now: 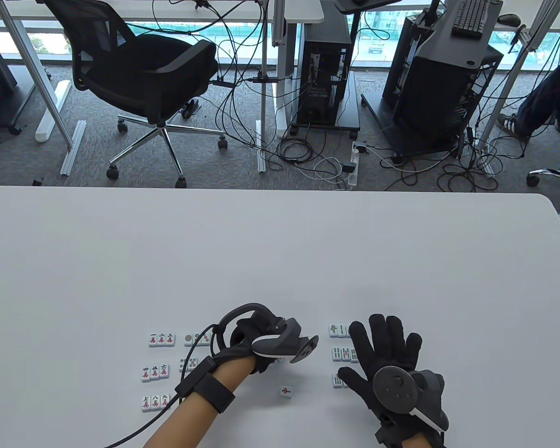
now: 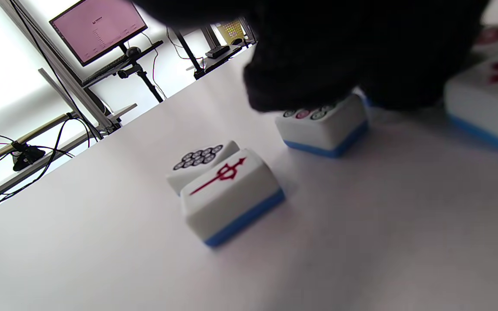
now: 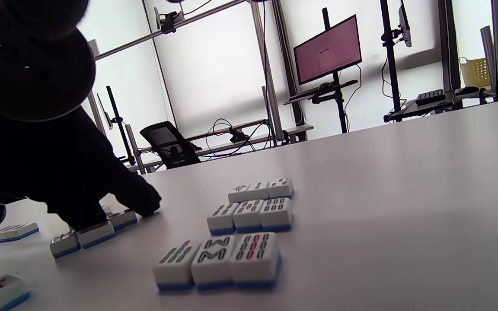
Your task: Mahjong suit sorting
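My left hand curls down over the dots tiles, its fingertips gripping one dots tile that sits on the table. A red dragon tile lies alone between my hands, and in the left wrist view another dots tile lies just behind the red dragon tile. Character tiles lie in three rows at the left. My right hand lies flat with spread fingers over the bamboo tiles, holding nothing. The bamboo tiles form three rows of three.
More dots tiles lie between the character rows and my left hand. The white table stretches far beyond the tiles. An office chair, computer towers and cables stand on the floor past the far edge.
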A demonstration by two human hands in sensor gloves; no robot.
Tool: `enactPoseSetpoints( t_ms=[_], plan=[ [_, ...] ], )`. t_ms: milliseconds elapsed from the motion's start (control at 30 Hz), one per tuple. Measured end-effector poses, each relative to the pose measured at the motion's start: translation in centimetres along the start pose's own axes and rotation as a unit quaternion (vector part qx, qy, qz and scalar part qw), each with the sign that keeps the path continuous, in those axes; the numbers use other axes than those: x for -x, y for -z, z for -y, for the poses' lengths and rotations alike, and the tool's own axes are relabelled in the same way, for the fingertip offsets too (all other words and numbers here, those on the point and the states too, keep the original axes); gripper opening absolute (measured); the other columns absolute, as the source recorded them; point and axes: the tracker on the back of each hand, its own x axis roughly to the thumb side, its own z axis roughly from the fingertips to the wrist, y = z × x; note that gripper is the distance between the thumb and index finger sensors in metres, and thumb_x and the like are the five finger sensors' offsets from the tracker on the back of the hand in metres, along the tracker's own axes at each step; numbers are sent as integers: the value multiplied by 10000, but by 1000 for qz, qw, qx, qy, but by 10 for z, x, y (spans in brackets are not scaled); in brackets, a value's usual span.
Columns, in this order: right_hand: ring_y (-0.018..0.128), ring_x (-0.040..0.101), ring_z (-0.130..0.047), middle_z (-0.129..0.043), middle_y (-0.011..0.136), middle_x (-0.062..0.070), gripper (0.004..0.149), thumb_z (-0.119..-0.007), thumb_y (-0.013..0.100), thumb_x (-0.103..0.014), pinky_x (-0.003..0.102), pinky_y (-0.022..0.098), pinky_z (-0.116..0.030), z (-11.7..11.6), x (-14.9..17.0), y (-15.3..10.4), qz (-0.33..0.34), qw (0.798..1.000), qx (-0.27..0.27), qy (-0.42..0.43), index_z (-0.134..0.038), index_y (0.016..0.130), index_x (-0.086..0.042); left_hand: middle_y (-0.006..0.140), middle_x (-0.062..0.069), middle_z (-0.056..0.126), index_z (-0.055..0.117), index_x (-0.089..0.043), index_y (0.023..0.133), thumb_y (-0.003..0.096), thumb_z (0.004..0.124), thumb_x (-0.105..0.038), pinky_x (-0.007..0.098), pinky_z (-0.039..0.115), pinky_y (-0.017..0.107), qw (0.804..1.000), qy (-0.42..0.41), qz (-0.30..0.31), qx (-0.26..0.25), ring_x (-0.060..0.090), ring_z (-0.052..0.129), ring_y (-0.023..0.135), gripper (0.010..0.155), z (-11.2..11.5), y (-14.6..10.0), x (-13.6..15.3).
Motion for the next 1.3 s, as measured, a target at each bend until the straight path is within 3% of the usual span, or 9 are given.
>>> enactPoseSetpoints(
  t_ms=[333, 500, 600, 767, 967, 1300],
  plan=[
    [1052, 436, -38, -101, 1189, 125, 803, -587, 474, -644, 732, 704, -126, 0, 0, 0, 0, 1000, 0, 2, -181, 1104, -356, 289, -148, 998, 853, -276, 794, 273, 915, -482, 309, 824, 133, 1000, -23, 8, -10, 84, 912, 43, 563, -1, 1, 4],
    [1052, 435, -36, -100, 1189, 124, 804, -588, 474, -644, 731, 704, -124, 0, 0, 0, -1, 1000, 1, 2, -181, 1104, -356, 283, -157, 997, 849, -247, 798, 271, 910, -494, 305, 825, 129, 996, -65, -24, -53, 77, 912, 39, 585, -13, -22, 31],
    [1051, 436, -36, -100, 1188, 125, 804, -587, 475, -644, 730, 705, -125, 0, 0, 0, -1, 1000, -2, -1, -180, 1105, -355, 283, -165, 993, 846, -210, 797, 280, 900, -501, 301, 827, 117, 994, -84, -49, -43, 72, 913, 37, 596, -13, -40, 49],
    [1049, 437, -35, -99, 1187, 126, 803, -587, 475, -643, 731, 703, -124, 0, 0, 0, -2, 1000, 0, -4, -180, 1103, -353, 285, -177, 989, 852, -185, 785, 286, 888, -524, 296, 828, 114, 992, -94, -80, -22, 65, 914, 34, 604, 3, -75, 71],
    [1047, 440, -40, -104, 1185, 128, 804, -587, 473, -644, 732, 700, -130, -1, -1, 0, -2, 1000, -3, -15, -181, 1103, -352, 282, -174, 989, 860, -174, 777, 282, 900, -520, 294, 828, 109, 987, -129, -96, 25, 62, 912, 29, 605, 34, -110, 76],
    [1045, 441, -41, -103, 1184, 130, 805, -587, 472, -643, 733, 698, -131, -2, -5, -1, 3, 1000, -4, -19, -180, 1102, -350, 273, -168, 991, 873, -177, 762, 265, 912, -516, 292, 828, 98, 983, -116, -124, 68, 60, 909, 17, 603, 62, -119, 75]
  ],
)
